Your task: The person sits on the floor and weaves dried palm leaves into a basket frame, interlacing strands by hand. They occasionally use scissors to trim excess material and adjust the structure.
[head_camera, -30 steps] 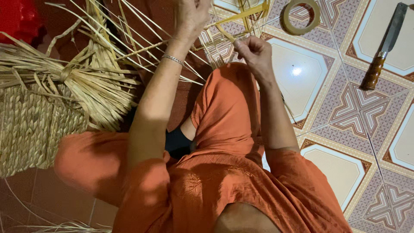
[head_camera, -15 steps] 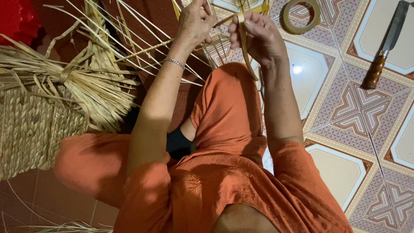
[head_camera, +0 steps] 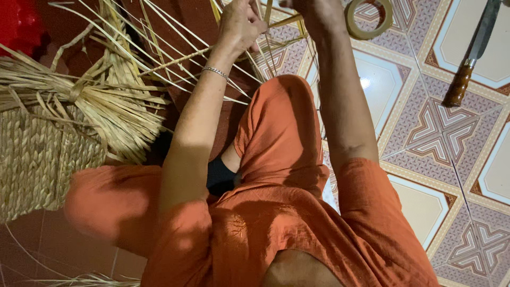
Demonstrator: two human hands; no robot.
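Head view: a person in orange clothes sits on a patterned tile floor (head_camera: 425, 133), both arms stretched toward the far edge of the scene.
Left hand (head_camera: 240, 24): fingers curled shut around pale straw strips (head_camera: 175, 58) that fan out to the left and toward the person; a thin bracelet (head_camera: 215, 70) sits on the wrist.
Right hand (head_camera: 313, 9): partly cut off by the far edge, fingers bent close on yellowish strips (head_camera: 289, 21); how firmly they grip cannot be told.
Weaving: the strips hang between the two hands, above the raised knee (head_camera: 281, 106), at the far middle of the scene.
Left side: a woven basket (head_camera: 37, 154) lies on the floor, with a bundle of loose dry straw (head_camera: 106, 106) across its top.
Far right: a roll of tape (head_camera: 369, 18) lies just beside the right hand; a knife with a wooden handle (head_camera: 470, 64) lies well apart, further right, on the tiles.
Far left corner: a red object (head_camera: 18, 26), too blurred to name.
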